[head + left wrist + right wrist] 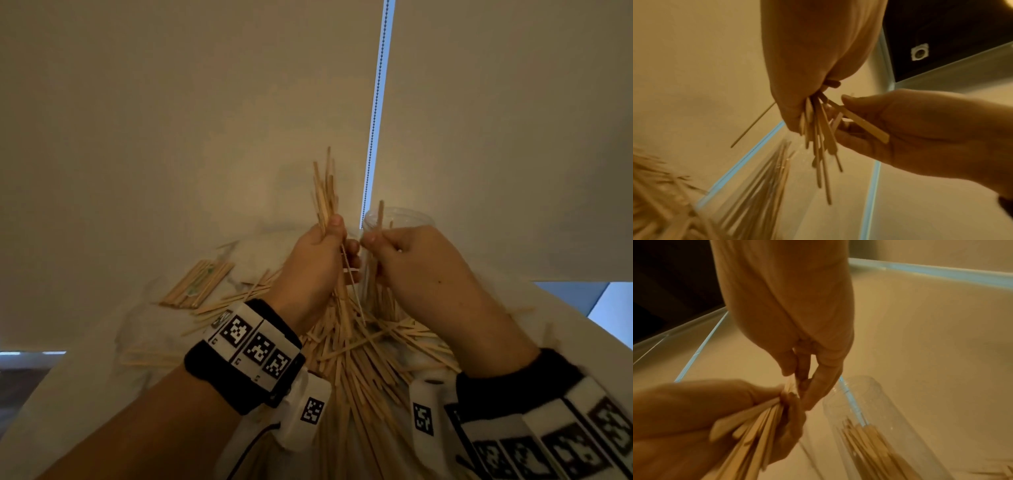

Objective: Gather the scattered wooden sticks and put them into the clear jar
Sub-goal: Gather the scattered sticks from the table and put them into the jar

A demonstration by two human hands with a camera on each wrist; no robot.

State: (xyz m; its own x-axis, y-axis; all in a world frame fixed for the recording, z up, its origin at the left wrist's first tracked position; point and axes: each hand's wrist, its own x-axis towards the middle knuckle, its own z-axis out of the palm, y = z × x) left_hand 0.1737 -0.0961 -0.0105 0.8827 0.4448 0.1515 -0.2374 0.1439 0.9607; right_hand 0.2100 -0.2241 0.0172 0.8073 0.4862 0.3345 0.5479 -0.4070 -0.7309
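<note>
My left hand [322, 250] grips a bundle of wooden sticks [325, 195] upright above the table; their ends fan out above and below the fist [818, 138]. Close beside it on the right, my right hand [380, 241] pinches a single flat stick [380, 214] [861, 123] between thumb and fingers. The clear jar [400, 217] stands just behind the right hand, which hides most of it. In the right wrist view the jar [885, 402] holds several sticks [865, 438]. A large loose pile of sticks [363, 353] lies on the white table below both hands.
A flat packet of sticks [198, 284] lies at the table's back left, with loose sticks [239, 301] next to it. A blind with a bead chain [375, 113] hangs directly behind the table. The table's edge [565, 308] runs off at the right.
</note>
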